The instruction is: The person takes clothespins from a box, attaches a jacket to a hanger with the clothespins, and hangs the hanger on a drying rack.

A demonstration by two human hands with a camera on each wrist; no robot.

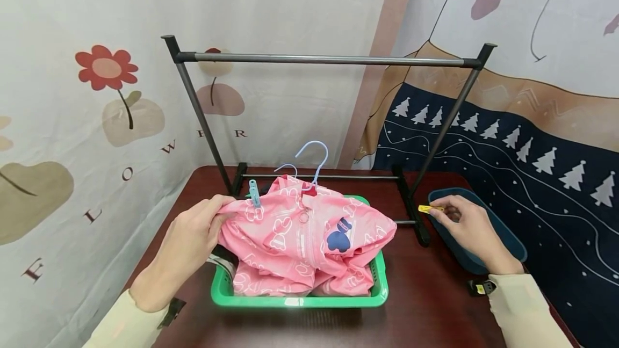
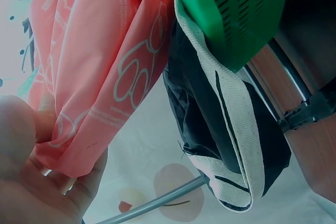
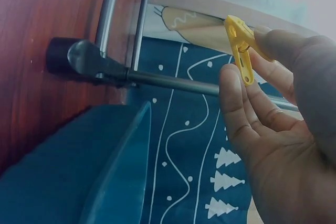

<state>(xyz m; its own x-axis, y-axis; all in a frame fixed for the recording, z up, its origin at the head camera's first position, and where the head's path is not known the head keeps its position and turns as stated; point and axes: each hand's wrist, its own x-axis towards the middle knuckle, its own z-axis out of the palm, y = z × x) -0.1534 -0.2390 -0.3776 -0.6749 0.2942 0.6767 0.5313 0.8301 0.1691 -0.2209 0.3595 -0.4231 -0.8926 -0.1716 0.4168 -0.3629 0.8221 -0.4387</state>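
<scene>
A pink jacket [image 1: 290, 235] with white outline prints and a navy bear patch lies over a green basket [image 1: 300, 301]. Its left shoulder is pinched by my left hand [image 1: 186, 246], the cloth between thumb and fingers in the left wrist view. Close to those fingers, a blue clothespin [image 1: 254, 193] is clipped on the jacket. A light blue hanger [image 1: 321, 162] pokes out of the collar. My right hand [image 1: 471, 227] pinches a yellow clothespin [image 3: 241, 48] between thumb and fingers, above the dark blue bin [image 1: 515, 248].
Behind the basket stands a metal clothes rack [image 1: 309, 59] with black feet on the dark red table [image 1: 425, 299]. A dark garment with a pale striped band [image 2: 220, 129] hangs over the basket's left side. Printed curtains [image 1: 290, 4] enclose the back and sides.
</scene>
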